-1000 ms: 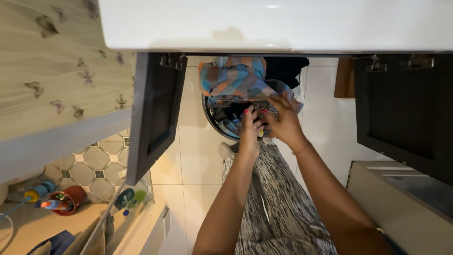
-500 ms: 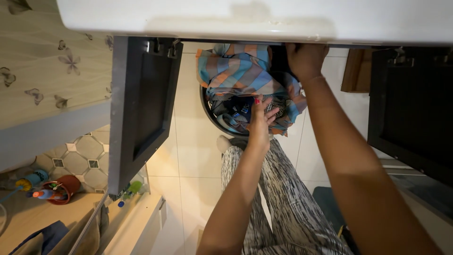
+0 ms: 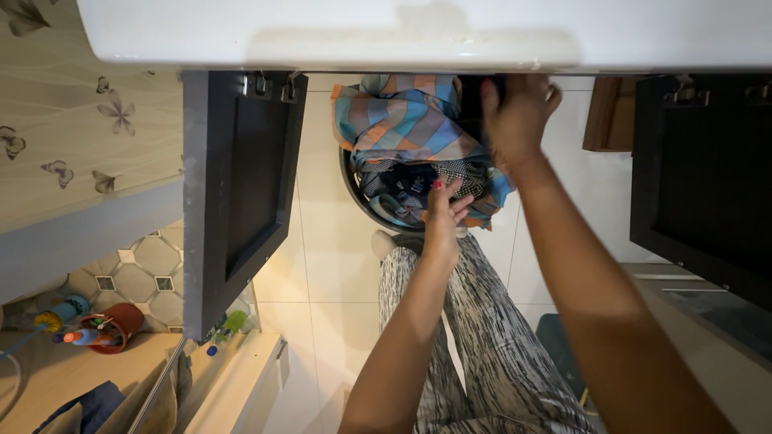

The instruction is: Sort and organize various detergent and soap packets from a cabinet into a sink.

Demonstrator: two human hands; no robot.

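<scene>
A round dark basket (image 3: 355, 202) stands on the white tiled floor under a white counter, heaped with clothes. A blue-and-orange plaid cloth (image 3: 402, 120) lies on top, with dark and dotted garments (image 3: 410, 183) below it. My left hand (image 3: 443, 215) rests at the near rim, its fingers curled into the clothes. My right hand (image 3: 515, 116) is raised over the pile's far right side, beside a black garment (image 3: 474, 103). Its fingers are spread and its tips reach the counter's edge. It holds nothing I can see.
The white counter (image 3: 402, 32) juts over the basket. Open dark cabinet doors hang at the left (image 3: 241, 185) and right (image 3: 700, 177). My patterned trousers (image 3: 482, 337) fill the lower middle. A red pot with bottles (image 3: 119, 323) sits at the lower left, and a brown wooden piece (image 3: 603, 112) at the right.
My right hand left the clothes beside my left hand and rose to the pile's far right under the counter. The left hand stayed at the basket's near rim.
</scene>
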